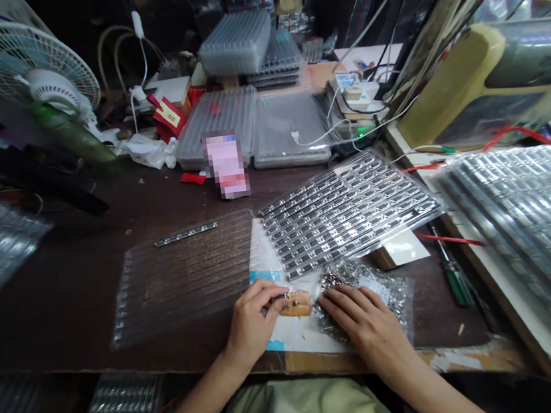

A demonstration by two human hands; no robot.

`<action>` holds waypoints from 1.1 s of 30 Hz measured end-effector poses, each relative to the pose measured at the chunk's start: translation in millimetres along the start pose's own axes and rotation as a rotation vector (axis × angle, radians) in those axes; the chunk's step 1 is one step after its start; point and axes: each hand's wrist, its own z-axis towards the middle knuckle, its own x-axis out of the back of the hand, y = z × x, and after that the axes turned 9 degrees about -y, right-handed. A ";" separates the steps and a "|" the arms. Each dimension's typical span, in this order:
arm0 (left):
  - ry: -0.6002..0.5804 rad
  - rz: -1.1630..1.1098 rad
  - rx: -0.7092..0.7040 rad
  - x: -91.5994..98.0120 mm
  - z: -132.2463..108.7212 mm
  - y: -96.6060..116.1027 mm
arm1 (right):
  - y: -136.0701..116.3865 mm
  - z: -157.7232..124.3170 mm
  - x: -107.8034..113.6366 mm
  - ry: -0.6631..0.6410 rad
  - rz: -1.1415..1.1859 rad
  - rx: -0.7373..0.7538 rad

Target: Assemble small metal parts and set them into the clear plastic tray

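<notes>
My left hand (253,318) pinches a small dark metal connector (282,296) between thumb and fingers. It holds the connector at the left end of a small orange-brown block (299,303), which lies on white paper. My right hand (367,319) rests on a clear plastic bag (402,305) of many small shiny metal parts. Its fingers are stretched out over the bag's left side, with the fingertips among the parts. Behind the hands lies a clear tray (347,214) filled with rows of black-and-silver connectors. Left of it, a ribbed clear tray (188,271) carries one row of connectors (186,234).
A green-handled screwdriver (456,283) lies right of the bag. Stacked filled trays (523,223) stand at the right. Further back are clear tray stacks (288,128), a blurred-out phone-like object (226,164), a fan (35,72) and loose cables. The table's front edge (324,361) is close.
</notes>
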 end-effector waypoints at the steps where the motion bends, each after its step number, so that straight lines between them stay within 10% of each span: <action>1: 0.000 0.008 -0.013 -1.7 -0.7 -0.4 | -0.4 -1.0 -0.5 0.017 0.017 -0.007; 25: -0.046 0.220 -0.127 -11.9 -3.9 6.8 | -7.7 16.9 12.4 0.236 0.547 -0.165; 33: 0.163 0.017 -0.044 -2.8 -2.7 0.1 | -35.1 44.4 -3.6 0.189 0.442 -0.259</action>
